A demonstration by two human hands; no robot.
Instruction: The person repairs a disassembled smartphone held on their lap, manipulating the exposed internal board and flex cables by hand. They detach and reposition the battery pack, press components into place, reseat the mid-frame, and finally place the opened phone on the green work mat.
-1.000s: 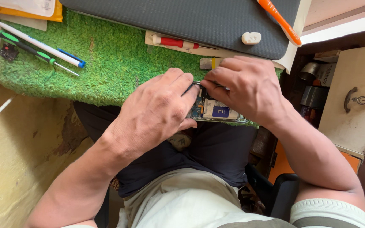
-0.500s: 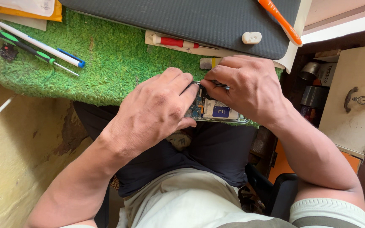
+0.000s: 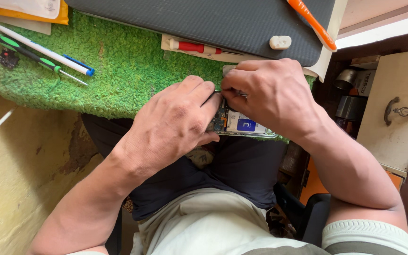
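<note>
Fingertips of both hands are meeting over an opened phone (image 3: 242, 123) lying at the near edge of the green mat (image 3: 133, 71). Left hand (image 3: 175, 123) is pressing curled fingers onto its circuit end, while right hand (image 3: 272, 97) is pinching a thin metal tool (image 3: 238, 94) there.

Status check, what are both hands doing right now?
Left hand steadies opened phone on green mat. Right hand pinches thin tool at the circuit board. Nothing obstructing.

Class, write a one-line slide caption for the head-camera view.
Both hands, left hand and right hand, work on an opened phone at a green mat's edge.
</note>
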